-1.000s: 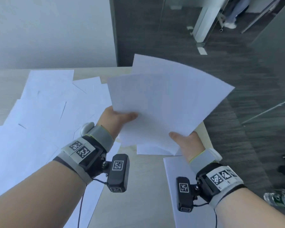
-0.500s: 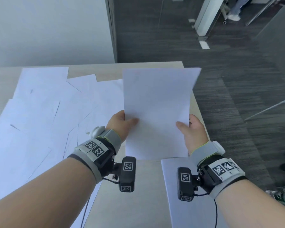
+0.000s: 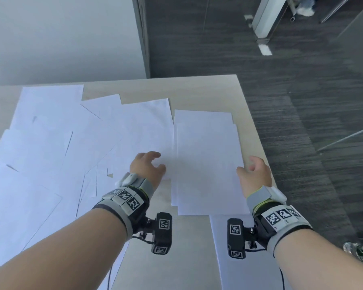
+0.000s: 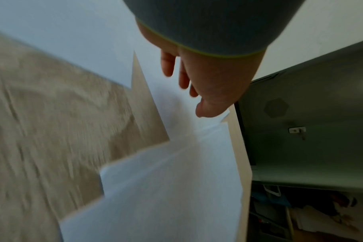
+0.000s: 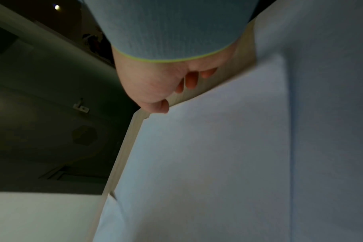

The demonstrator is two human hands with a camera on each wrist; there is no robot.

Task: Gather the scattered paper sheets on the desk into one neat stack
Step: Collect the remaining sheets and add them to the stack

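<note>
A small stack of white sheets (image 3: 205,160) lies flat near the right edge of the light wooden desk (image 3: 197,91), its sheets slightly offset. My left hand (image 3: 155,163) hovers at the stack's left edge with loosely curled fingers and holds nothing. My right hand (image 3: 246,165) is at the stack's right edge, also relaxed and empty, its thumb close to the paper. Several loose sheets (image 3: 50,143) overlap across the left of the desk. In the left wrist view the left hand (image 4: 197,85) hangs over paper (image 4: 176,188). The right wrist view shows the right hand (image 5: 162,81) beside the stack (image 5: 218,155).
One more sheet (image 3: 220,252) lies at the near right, under my right wrist. The desk's right edge drops to dark grey carpet (image 3: 302,101). A plastic bottle (image 3: 360,250) lies on the floor at the lower right. A pale wall (image 3: 61,38) stands behind the desk.
Both hands held the sheets upright and squared them together. The stack now lies flat on the desk, and both hands have let go and rest open at its sides.
</note>
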